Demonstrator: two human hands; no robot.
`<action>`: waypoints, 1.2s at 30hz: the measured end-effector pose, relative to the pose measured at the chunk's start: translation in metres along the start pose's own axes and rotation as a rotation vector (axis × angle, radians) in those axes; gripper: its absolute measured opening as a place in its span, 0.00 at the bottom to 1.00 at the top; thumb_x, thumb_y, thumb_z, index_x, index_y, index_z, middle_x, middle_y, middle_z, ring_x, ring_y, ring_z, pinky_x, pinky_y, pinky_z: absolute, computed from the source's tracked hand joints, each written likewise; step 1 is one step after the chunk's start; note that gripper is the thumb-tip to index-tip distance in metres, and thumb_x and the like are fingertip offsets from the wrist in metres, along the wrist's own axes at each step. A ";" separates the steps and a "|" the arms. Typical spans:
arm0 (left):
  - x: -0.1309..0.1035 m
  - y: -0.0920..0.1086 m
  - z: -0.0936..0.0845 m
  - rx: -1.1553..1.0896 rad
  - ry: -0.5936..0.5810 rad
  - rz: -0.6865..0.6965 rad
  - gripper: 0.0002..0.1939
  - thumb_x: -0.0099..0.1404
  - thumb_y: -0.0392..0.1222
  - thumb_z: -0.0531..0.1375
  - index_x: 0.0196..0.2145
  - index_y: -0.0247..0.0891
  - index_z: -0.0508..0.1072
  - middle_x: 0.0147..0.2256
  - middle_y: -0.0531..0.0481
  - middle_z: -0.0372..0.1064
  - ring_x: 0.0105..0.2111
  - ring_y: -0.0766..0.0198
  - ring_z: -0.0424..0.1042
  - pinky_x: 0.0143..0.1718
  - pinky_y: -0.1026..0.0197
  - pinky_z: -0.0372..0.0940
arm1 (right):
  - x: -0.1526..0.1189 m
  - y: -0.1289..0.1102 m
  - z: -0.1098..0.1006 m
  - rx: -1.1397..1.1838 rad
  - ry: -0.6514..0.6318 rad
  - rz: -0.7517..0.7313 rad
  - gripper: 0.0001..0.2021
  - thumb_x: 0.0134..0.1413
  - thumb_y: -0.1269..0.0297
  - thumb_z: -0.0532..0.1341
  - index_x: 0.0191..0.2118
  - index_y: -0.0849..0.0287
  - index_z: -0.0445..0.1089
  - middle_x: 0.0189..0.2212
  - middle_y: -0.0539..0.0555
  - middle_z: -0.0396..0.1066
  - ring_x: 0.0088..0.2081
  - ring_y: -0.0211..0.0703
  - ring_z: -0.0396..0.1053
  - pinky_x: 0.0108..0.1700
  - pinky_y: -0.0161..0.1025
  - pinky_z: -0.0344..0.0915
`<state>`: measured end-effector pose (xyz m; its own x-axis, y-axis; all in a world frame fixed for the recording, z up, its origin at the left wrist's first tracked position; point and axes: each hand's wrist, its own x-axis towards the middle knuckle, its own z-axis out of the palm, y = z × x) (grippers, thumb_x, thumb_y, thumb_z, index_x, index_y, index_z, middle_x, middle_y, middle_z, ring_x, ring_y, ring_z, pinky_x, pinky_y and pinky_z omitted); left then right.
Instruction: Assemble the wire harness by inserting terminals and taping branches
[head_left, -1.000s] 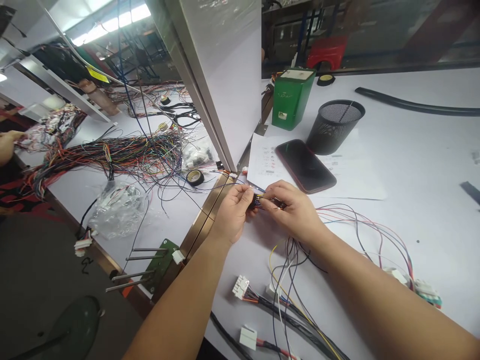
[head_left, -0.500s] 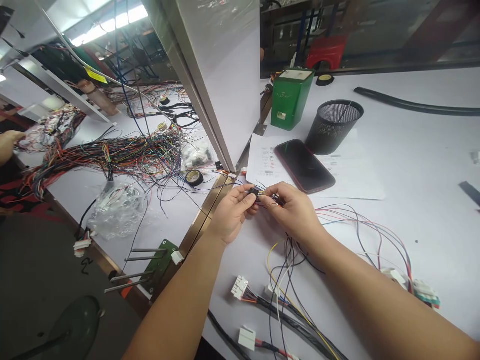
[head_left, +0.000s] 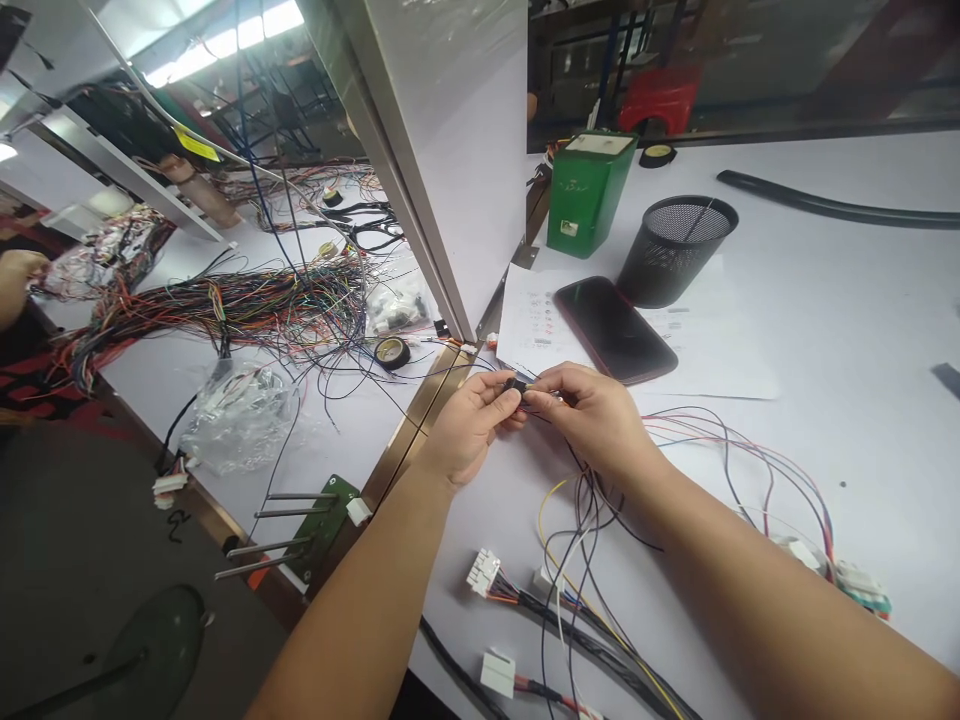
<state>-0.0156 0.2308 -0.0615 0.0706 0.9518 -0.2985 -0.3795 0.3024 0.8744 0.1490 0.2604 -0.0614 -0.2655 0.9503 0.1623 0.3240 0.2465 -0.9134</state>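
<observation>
Between the fingertips of my left hand is a small black connector. My right hand pinches thin wires right at the connector's right side, its fingertips close to those of the left. Loose dark, yellow and white wires hang below my right hand onto the white table. Nearer the front lie a white multi-pin connector on a dark cable and another white connector. Red and blue wires run right to white connectors.
Behind the hands are a phone on paper sheets, a black mesh cup and a green bin. A panel stands at centre. Leftward lie a wire bundle, plastic bag, tape roll and another person's hand.
The whole view has shifted slightly, with things appearing a little further right. Both my hands keep their hold at the connector; my right fingertips look slightly closer to it.
</observation>
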 end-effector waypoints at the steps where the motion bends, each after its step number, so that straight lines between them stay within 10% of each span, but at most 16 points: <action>1: 0.000 0.001 0.001 -0.014 0.006 0.005 0.15 0.58 0.38 0.66 0.42 0.37 0.70 0.31 0.52 0.70 0.29 0.69 0.71 0.34 0.63 0.63 | 0.000 0.000 0.000 0.012 -0.015 0.025 0.06 0.54 0.61 0.63 0.30 0.56 0.73 0.32 0.51 0.73 0.34 0.41 0.68 0.37 0.40 0.63; 14: 0.003 0.006 0.002 -0.200 0.104 -0.008 0.12 0.57 0.34 0.65 0.40 0.37 0.70 0.34 0.51 0.70 0.27 0.71 0.69 0.32 0.66 0.63 | 0.001 -0.002 -0.005 0.711 -0.111 0.305 0.21 0.46 0.59 0.67 0.47 0.55 0.65 0.43 0.53 0.69 0.28 0.34 0.69 0.30 0.37 0.66; 27: -0.001 0.008 0.004 -0.110 0.064 -0.035 0.14 0.56 0.37 0.66 0.39 0.37 0.70 0.29 0.53 0.69 0.26 0.69 0.69 0.29 0.65 0.63 | 0.003 0.000 -0.006 0.059 -0.058 0.026 0.08 0.57 0.58 0.60 0.35 0.55 0.74 0.33 0.51 0.68 0.36 0.41 0.66 0.38 0.40 0.62; 36: 0.001 0.009 0.002 -0.165 0.055 -0.035 0.11 0.57 0.35 0.66 0.38 0.36 0.71 0.29 0.51 0.70 0.26 0.69 0.70 0.29 0.66 0.64 | 0.001 -0.001 -0.005 0.028 -0.053 -0.130 0.03 0.56 0.66 0.61 0.35 0.53 0.72 0.36 0.51 0.64 0.39 0.41 0.64 0.38 0.38 0.62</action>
<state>-0.0169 0.2347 -0.0534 0.0376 0.9352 -0.3520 -0.5239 0.3184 0.7900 0.1530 0.2621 -0.0587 -0.3514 0.8992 0.2609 0.2583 0.3609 -0.8961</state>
